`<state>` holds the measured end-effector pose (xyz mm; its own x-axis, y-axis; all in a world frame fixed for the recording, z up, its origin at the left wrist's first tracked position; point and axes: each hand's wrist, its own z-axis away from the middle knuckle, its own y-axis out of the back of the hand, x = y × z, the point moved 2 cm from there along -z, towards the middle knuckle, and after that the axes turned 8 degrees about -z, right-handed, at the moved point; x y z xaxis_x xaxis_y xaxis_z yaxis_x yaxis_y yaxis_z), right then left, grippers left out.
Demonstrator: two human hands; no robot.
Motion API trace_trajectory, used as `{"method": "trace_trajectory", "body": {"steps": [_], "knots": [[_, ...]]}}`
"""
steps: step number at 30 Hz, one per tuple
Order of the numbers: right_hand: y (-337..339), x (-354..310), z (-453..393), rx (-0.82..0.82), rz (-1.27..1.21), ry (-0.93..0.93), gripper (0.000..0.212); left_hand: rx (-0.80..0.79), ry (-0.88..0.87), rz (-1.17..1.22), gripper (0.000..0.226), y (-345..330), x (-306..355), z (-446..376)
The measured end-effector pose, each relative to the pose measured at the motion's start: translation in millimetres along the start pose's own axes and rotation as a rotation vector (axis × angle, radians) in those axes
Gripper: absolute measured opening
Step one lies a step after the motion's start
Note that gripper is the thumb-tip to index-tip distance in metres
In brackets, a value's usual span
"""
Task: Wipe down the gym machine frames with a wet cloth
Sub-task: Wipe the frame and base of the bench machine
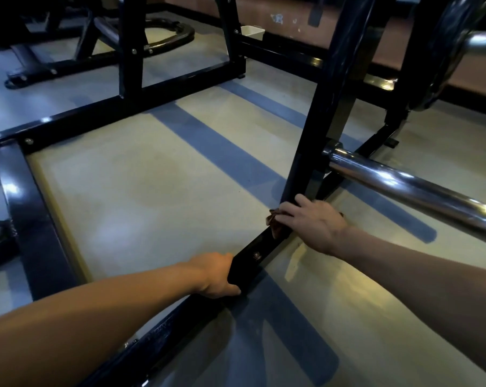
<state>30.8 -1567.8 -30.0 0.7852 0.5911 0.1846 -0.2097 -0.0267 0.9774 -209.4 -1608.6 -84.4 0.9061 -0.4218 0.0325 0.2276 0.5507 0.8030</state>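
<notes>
A black steel machine frame lies low on the floor, and its base bar (pixel 257 254) runs diagonally from bottom left toward an upright post (pixel 320 113). My left hand (pixel 216 275) grips this base bar, fingers curled over its far side and thumb on the near edge. My right hand (pixel 311 222) presses a brown cloth (pixel 272 220) onto the bar right at the foot of the upright. Only a crumpled corner of the cloth shows past my fingers; the rest is hidden under the palm.
A chrome barbell sleeve (pixel 409 188) sticks out from the upright just above my right forearm. More black frame bars (pixel 29 213) cross the floor at left and behind. A weight plate (pixel 442 51) hangs at top right. A white tub (pixel 252 32) stands by the far wall.
</notes>
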Motion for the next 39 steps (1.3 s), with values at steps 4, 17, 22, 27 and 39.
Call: {"method": "trace_trajectory", "body": {"steps": [4,17,22,27,39], "knots": [[36.3,31.8,-6.0,0.469,0.019,-0.273,0.055,0.008,0.018,0.005,0.064,1.3,1.7,2.6],[62.4,36.8,-12.1,0.522,-0.106,-0.373,0.051,0.009,0.015,0.011,0.060,9.0,8.2,6.7],[22.0,16.3,-1.8,0.312,-0.064,-0.225,0.067,0.002,0.027,0.004,0.061,7.0,6.7,6.1],[12.3,3.9,-4.1,0.092,-0.045,-0.149,0.060,0.012,0.040,-0.050,0.060,11.3,10.2,2.2],[2.2,-2.7,-7.8,0.012,-0.069,-0.140,0.065,0.009,-0.004,-0.053,0.060,13.0,5.8,1.7]]}}
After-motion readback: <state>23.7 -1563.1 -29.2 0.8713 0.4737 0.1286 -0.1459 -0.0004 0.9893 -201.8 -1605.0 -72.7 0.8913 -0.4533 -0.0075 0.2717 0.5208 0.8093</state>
